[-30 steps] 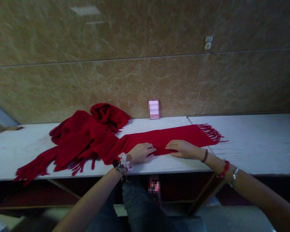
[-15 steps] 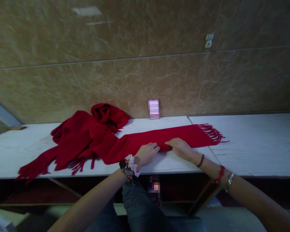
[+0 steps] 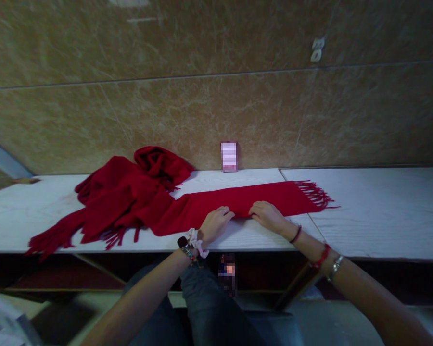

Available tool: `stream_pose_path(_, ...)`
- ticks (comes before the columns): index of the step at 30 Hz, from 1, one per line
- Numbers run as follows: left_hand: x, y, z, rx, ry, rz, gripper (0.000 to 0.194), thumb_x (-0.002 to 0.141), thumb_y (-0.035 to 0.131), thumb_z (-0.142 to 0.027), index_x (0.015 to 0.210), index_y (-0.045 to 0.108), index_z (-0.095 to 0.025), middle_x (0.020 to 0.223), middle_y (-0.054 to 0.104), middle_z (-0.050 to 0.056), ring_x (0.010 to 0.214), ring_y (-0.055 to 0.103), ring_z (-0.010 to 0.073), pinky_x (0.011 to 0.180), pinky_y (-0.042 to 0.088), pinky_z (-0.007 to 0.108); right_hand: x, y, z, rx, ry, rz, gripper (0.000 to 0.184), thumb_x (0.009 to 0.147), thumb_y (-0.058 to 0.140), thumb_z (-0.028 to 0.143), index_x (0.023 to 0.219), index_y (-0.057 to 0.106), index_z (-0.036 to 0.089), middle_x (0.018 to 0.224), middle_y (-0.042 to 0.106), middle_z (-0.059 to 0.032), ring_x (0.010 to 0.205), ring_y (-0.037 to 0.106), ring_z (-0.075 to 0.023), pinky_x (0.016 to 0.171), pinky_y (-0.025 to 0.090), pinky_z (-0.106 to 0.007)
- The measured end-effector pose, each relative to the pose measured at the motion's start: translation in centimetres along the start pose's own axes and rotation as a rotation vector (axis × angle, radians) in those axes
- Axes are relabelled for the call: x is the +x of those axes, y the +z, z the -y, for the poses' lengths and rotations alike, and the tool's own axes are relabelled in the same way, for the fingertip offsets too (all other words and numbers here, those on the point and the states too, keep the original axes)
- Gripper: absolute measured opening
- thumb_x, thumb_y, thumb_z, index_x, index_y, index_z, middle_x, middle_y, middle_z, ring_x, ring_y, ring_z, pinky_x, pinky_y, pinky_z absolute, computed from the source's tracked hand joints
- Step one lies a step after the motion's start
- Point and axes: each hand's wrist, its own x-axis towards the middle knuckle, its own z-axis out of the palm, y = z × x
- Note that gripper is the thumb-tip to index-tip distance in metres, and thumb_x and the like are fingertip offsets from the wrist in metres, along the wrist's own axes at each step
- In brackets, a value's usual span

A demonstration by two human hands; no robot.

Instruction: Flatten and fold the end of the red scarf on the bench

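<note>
A red fringed scarf (image 3: 274, 193) lies in a flat strip along the white tabletop, its tassels at the right end. My left hand (image 3: 217, 224) has its fingers curled on the strip's near edge, left of the middle. My right hand (image 3: 269, 216) grips the same edge a short way to the right, fingertips bent over the cloth. Between the two hands the edge runs nearly straight. Further left, the strip runs into a loose heap of red cloth (image 3: 111, 192) with fringes at several spots; I cannot tell whether it is all one scarf.
A small upright phone-like object (image 3: 229, 156), blurred out, leans on the brown tiled wall (image 3: 202, 115) behind the white table (image 3: 375, 211). A wall socket (image 3: 317, 49) is up at the right. Dark open shelves (image 3: 267, 274) lie under the table's front edge, near my knees.
My view has tilted slightly, so everything sits a little higher. Both hands stay on the scarf's near edge, now a little further apart, and the edge between them looks straighter.
</note>
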Motion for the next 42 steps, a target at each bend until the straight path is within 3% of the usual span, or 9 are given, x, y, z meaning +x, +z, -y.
stream_pose_path(11, 0.0, 0.3, 0.2, -0.038, 0.090, -0.029, 0.027, 0.086, 0.041, -0.007, 0.099, 0.063, -0.018, 0.091, 0.056, 0.007, 0.091, 0.050, 0.0181, 0.079, 0.046, 0.029, -0.2, -0.4, 0.0, 0.043, -0.114, 0.035, 0.016, 0.081, 0.054, 0.012, 0.086, 0.068, 0.019, 0.083, 0.062, -0.0054, 0.081, 0.055, -0.0162, 0.075, 0.042, -0.030)
stream_pose_path(17, -0.6, -0.1, 0.8, -0.263, 0.101, -0.008, 0.042, 0.078, 0.042, 0.002, 0.105, 0.065, -0.020, 0.094, 0.058, 0.004, 0.092, 0.049, 0.0150, 0.087, 0.042, 0.027, -0.5, -1.0, -0.2, 0.208, -0.116, 0.081, 0.023, 0.081, 0.054, 0.010, 0.092, 0.071, 0.019, 0.088, 0.061, -0.0063, 0.083, 0.056, -0.0152, 0.076, 0.046, -0.027)
stream_pose_path(21, -1.3, -0.5, 1.4, -0.352, 0.128, 0.031, 0.045, 0.077, 0.041, -0.001, 0.106, 0.066, -0.026, 0.097, 0.058, 0.004, 0.096, 0.050, 0.0149, 0.091, 0.041, 0.030, -0.5, -1.4, -0.3, 0.304, -0.079, 0.143, 0.031, 0.079, 0.050, 0.005, 0.094, 0.072, 0.021, 0.089, 0.059, -0.0051, 0.083, 0.056, -0.0137, 0.077, 0.047, -0.026)
stream_pose_path(28, -1.9, -1.5, 2.1, -0.426, 0.193, 0.171, 0.043, 0.080, 0.041, -0.008, 0.113, 0.060, -0.028, 0.135, 0.047, -0.001, 0.129, 0.033, 0.0170, 0.110, 0.022, 0.039, -0.4, -2.1, -0.5, 0.443, -0.030, 0.208, 0.033, 0.073, 0.051, 0.003, 0.089, 0.073, 0.022, 0.089, 0.059, -0.0033, 0.082, 0.057, -0.0124, 0.079, 0.047, -0.027)
stream_pose_path(32, -1.6, -2.7, 2.7, -0.523, 0.232, 0.247, 0.035, 0.085, 0.039, -0.014, 0.112, 0.060, -0.024, 0.132, 0.050, 0.001, 0.131, 0.032, 0.0161, 0.111, 0.021, 0.035, -0.4, -2.3, -0.5, 0.516, 0.007, 0.192, 0.022, 0.076, 0.053, 0.008, 0.082, 0.072, 0.018, 0.086, 0.062, -0.0038, 0.080, 0.059, -0.0124, 0.076, 0.048, -0.026)
stream_pose_path(34, -1.0, -3.1, 3.0, -0.572, 0.245, 0.241, 0.034, 0.088, 0.035, -0.017, 0.109, 0.061, -0.021, 0.125, 0.056, 0.002, 0.125, 0.040, 0.0137, 0.109, 0.026, 0.030, -0.2, -2.1, -0.7, 0.537, 0.040, 0.146, 0.020, 0.079, 0.053, 0.011, 0.082, 0.071, 0.017, 0.084, 0.064, -0.0047, 0.079, 0.060, -0.0130, 0.075, 0.049, -0.026)
stream_pose_path(38, 0.8, -2.7, 2.9, -0.487, 0.064, 0.082, 0.036, 0.087, 0.032, -0.016, 0.112, 0.059, -0.017, 0.118, 0.060, 0.005, 0.112, 0.052, 0.0117, 0.103, 0.035, 0.026, 1.5, -1.4, -1.1, 0.404, 0.180, 0.013, 0.019, 0.082, 0.050, 0.015, 0.086, 0.069, 0.017, 0.087, 0.068, -0.0067, 0.083, 0.062, -0.0161, 0.079, 0.049, -0.031)
stream_pose_path(40, 1.3, -1.9, 2.6, -0.336, -0.123, 0.009, 0.038, 0.088, 0.034, -0.020, 0.120, 0.053, -0.017, 0.128, 0.053, 0.007, 0.121, 0.045, 0.0164, 0.105, 0.033, 0.035, 2.9, -0.9, -0.7, 0.282, 0.231, -0.009, 0.021, 0.083, 0.050, 0.016, 0.094, 0.067, 0.015, 0.095, 0.068, -0.0095, 0.091, 0.061, -0.0182, 0.085, 0.048, -0.034)
stream_pose_path(42, 1.5, -1.0, 2.3, -0.200, -0.292, 0.035, 0.043, 0.089, 0.036, -0.029, 0.129, 0.045, -0.016, 0.139, 0.042, 0.010, 0.130, 0.034, 0.0241, 0.106, 0.029, 0.047, 4.1, -0.3, 0.2, 0.186, 0.228, 0.020, 0.029, 0.085, 0.048, 0.020, 0.109, 0.062, 0.013, 0.108, 0.064, -0.0133, 0.103, 0.057, -0.0205, 0.093, 0.044, -0.037)
